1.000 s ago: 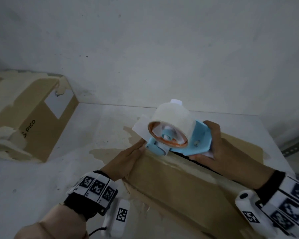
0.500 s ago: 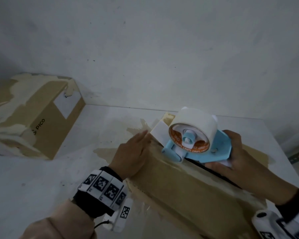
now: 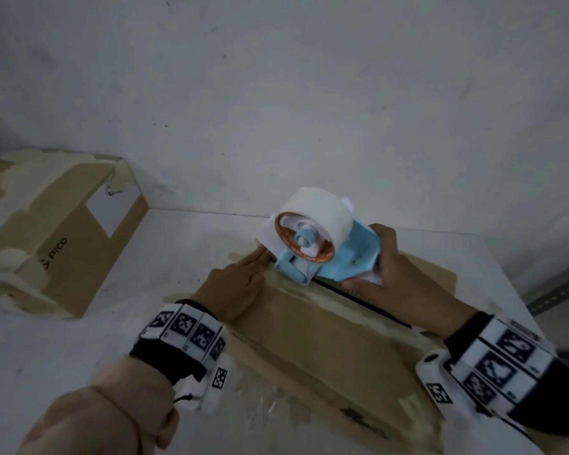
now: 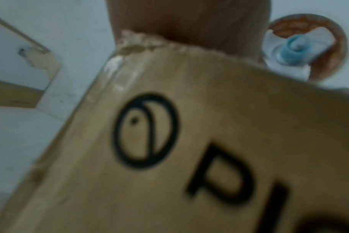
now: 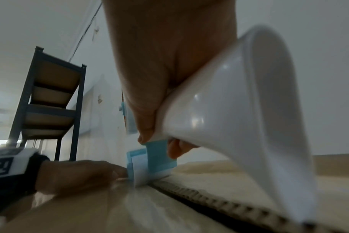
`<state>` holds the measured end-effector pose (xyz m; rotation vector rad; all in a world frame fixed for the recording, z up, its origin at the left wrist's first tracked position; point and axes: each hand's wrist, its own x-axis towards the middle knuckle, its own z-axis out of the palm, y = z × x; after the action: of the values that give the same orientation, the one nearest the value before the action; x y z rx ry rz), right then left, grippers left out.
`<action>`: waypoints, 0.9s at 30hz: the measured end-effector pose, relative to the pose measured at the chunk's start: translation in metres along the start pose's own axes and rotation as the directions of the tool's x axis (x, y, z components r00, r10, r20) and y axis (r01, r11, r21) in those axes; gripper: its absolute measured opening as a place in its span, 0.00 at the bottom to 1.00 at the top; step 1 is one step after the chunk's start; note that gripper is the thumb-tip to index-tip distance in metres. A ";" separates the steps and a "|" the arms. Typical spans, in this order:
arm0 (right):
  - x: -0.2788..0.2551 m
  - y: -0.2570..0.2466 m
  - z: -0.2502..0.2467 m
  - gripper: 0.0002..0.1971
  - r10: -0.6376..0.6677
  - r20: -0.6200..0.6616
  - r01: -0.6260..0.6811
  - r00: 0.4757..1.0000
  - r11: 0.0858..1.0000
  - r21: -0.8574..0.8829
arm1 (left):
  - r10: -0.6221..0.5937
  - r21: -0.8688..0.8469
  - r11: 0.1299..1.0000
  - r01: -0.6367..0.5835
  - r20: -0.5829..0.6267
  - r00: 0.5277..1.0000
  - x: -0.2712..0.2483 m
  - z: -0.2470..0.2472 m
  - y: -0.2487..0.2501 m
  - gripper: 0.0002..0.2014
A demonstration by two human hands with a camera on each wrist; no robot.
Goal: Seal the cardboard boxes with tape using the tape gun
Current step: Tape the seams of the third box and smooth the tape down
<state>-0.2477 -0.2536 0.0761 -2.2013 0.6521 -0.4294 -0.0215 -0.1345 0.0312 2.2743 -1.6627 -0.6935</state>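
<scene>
A brown cardboard box lies in front of me, its top seam showing as a dark slit. My right hand grips the handle of a light-blue tape gun carrying a white tape roll; the gun's front roller rests on the box's far-left end. My left hand lies flat with straight fingers on the box top, fingertips touching the tape end beside the roller. In the right wrist view the blue front of the tape gun meets the box beside the left hand. The left wrist view shows the printed side of the box.
A second brown PICO box, patched with tape, stands at the far left against the white wall. The white table ends at the right near a metal rail. A dark shelf rack appears in the right wrist view.
The tape gun has come down from above the box and its roller now sits on the box's far end. My left hand moved from the box edge to lie flat on top.
</scene>
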 end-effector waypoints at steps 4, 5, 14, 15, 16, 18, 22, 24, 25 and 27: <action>0.008 -0.007 0.000 0.34 0.021 0.000 -0.021 1.000 0.998 -0.054 | -0.040 -0.238 0.971 -0.012 -0.213 0.976 0.017 -0.012 -0.009 0.22; 0.008 -0.008 -0.001 0.33 0.024 -0.001 -0.024 1.000 0.998 -0.059 | -0.044 -0.288 0.957 -0.021 -0.217 0.975 0.021 -0.014 -0.009 0.22; 0.011 -0.012 -0.008 0.32 0.014 -0.001 -0.014 1.000 0.999 -0.038 | -0.236 -0.320 0.910 0.264 0.124 0.964 0.038 -0.013 -0.006 0.27; 0.012 -0.011 -0.009 0.32 0.013 0.000 -0.013 1.000 0.999 -0.042 | -0.244 -0.321 0.907 0.272 0.126 0.962 0.039 -0.014 -0.006 0.27; 0.012 -0.011 -0.010 0.32 0.012 0.007 -0.011 1.000 0.999 -0.042 | -0.249 -0.323 0.905 0.278 0.131 0.960 0.041 -0.014 -0.005 0.27; 0.013 -0.010 -0.009 0.32 0.020 0.027 -0.019 0.999 0.999 -0.029 | -0.249 -0.312 0.907 0.284 0.147 0.957 0.045 -0.015 -0.004 0.26; 0.011 -0.011 -0.010 0.26 0.061 0.006 -0.061 0.998 0.998 0.001 | -0.253 -0.348 0.888 0.302 0.180 0.951 0.054 -0.016 -0.002 0.28; 0.011 -0.012 -0.011 0.27 0.069 0.000 -0.069 0.998 0.998 0.006 | -0.262 -0.302 0.904 0.301 0.165 0.951 0.058 -0.016 -0.002 0.28; 0.012 -0.011 -0.012 0.27 0.071 0.001 -0.071 0.997 0.997 0.006 | -0.265 -0.266 0.916 0.299 0.157 0.951 0.061 -0.014 -0.002 0.29; 0.012 -0.011 -0.012 0.27 0.065 0.005 -0.065 0.998 0.998 0.000 | -0.262 -0.221 0.931 0.290 0.151 0.953 0.065 -0.012 -0.005 0.29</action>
<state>-0.2403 -0.2615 0.0932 -2.1736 0.7187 -0.3905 0.0041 -0.1952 0.0236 2.3476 -1.2300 -1.0512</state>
